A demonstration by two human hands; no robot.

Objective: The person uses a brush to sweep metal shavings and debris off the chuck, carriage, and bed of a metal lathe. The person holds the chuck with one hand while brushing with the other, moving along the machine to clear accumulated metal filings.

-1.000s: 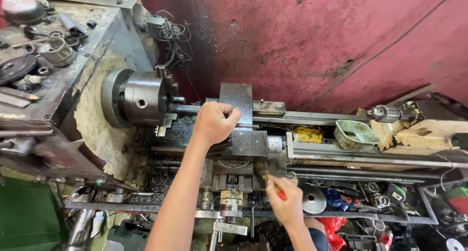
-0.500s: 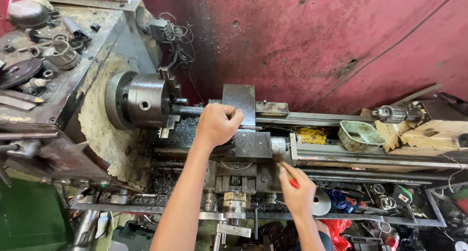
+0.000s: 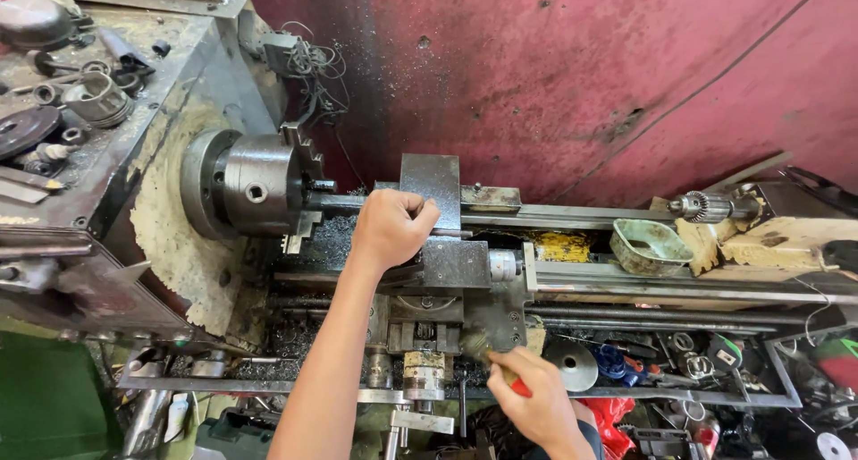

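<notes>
My left hand (image 3: 391, 228) is a closed fist on top of the lathe carriage (image 3: 458, 265), wrapped around a thin handle by the grey tool post block (image 3: 430, 186). To its left, the steel chuck (image 3: 257, 188) grips a dark round bar (image 3: 334, 202). My right hand (image 3: 534, 408) is low at the front and holds a small red-handled brush (image 3: 516, 386). The brush bristles (image 3: 477, 342) touch the front face of the carriage apron.
Loose gears, sockets and rings lie on the headstock top (image 3: 71, 93). A green metal dish (image 3: 647, 245), a yellow rag (image 3: 559, 245) and a drill chuck (image 3: 702, 207) sit along the bed at right. Metal chips fill the tray (image 3: 286, 346), and tools clutter the lower right shelf (image 3: 715, 357).
My right hand has swept the brush across the carriage front, first rightward, then back left and lower. My left fist has stayed on the tool post.
</notes>
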